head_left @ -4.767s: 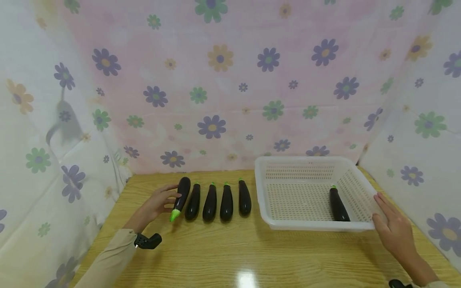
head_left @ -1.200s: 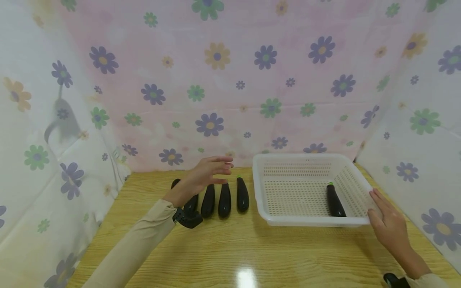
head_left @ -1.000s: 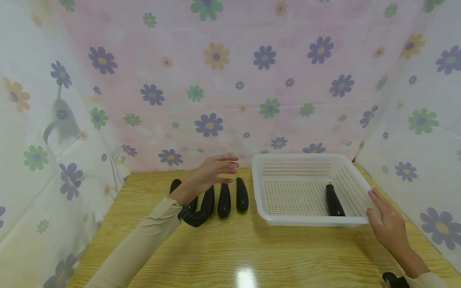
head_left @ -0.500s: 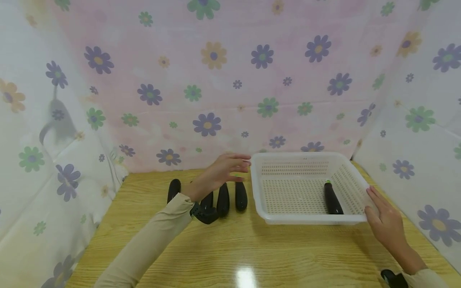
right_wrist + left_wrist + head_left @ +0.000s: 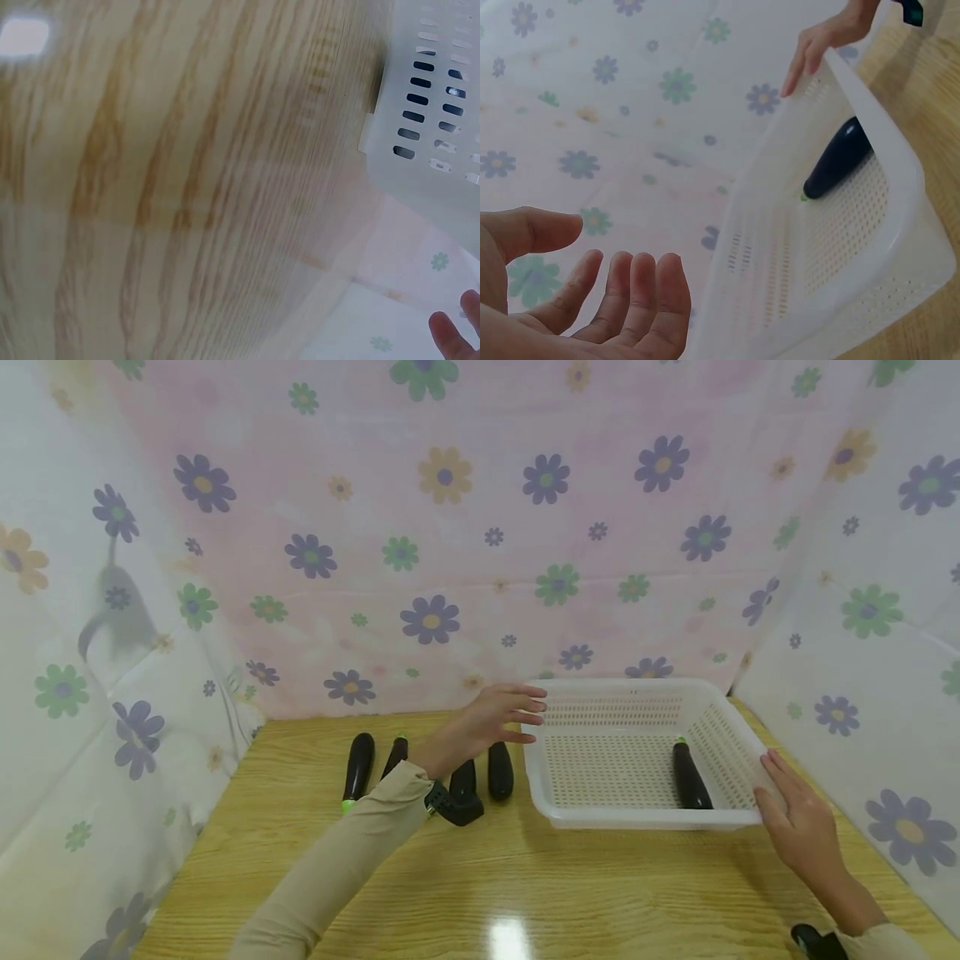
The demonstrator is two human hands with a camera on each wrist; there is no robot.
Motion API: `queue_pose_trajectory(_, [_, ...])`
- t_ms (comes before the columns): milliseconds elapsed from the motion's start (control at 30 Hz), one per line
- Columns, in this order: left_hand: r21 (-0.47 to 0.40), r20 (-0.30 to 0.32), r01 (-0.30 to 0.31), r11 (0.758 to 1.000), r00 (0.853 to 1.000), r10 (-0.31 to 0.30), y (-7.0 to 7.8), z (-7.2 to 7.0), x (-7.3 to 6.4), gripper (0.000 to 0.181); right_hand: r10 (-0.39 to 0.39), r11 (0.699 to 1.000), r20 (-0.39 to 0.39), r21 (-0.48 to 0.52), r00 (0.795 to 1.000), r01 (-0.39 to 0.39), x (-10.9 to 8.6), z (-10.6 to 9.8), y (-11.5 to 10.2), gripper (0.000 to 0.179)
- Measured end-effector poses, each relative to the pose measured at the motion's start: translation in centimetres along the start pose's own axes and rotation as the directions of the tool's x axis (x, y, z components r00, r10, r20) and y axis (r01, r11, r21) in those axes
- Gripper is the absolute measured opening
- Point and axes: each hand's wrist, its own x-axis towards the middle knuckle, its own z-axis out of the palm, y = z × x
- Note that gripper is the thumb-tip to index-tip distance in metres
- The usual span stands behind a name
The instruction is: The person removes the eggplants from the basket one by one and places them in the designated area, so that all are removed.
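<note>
My left hand (image 5: 491, 722) is held up beside the left rim of a white plastic basket (image 5: 637, 817), fingers apart and nothing in them. The left wrist view shows the same hand (image 5: 622, 300) with a wide gap between thumb and fingers. My right hand (image 5: 802, 818) rests against the basket's right rim with its fingers extended. One dark eggplant (image 5: 690, 777) lies in the basket, near its right wall. Left of the basket, several eggplants lie in a row; the leftmost eggplant (image 5: 358, 770) has its green stem toward me. My left forearm partly hides the middle ones.
The wooden table (image 5: 600, 893) spreads in front of the basket. A flowered cloth (image 5: 465, 552) closes off the back and both sides. The rightmost eggplant in the row (image 5: 500, 772) lies close to the basket's left wall.
My left hand has let go of the leftmost eggplant, which it held earlier, and has moved right over the row to the basket's left rim. The right hand stays at the basket.
</note>
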Motion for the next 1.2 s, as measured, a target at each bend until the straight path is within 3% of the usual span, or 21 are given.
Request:
queue_pose_trajectory(133, [0.009, -0.011, 0.022, 1.000, 1.000, -0.022, -0.3, 0.8, 0.9, 0.028, -0.003, 1.000, 0.026, 0.015, 1.000, 0.002, -0.3, 0.0, 0.1, 0.048])
queue_pose_trajectory(267, [0.026, 0.021, 0.028, 0.999, 0.999, -0.028, -1.0, 1.4, 1.6, 0.028, -0.007, 1.000, 0.033, 0.013, 0.999, 0.006, -0.5, 0.1, 0.2, 0.049])
queue_pose_trajectory(767, [0.018, 0.066, 0.032, 0.999, 0.997, -0.033, -3.0, 4.0, 4.9, 0.028, -0.014, 1.000, -0.009, -0.019, 1.000, 0.014, -0.5, 0.2, 0.1, 0.048])
queue_pose_trajectory(1200, [-0.007, 0.011, 0.055, 0.998, 0.998, -0.055, -4.2, 6.3, 8.0, 0.022, -0.026, 1.000, -0.010, -0.010, 1.000, 0.026, -0.5, 0.2, 0.3, 0.047])
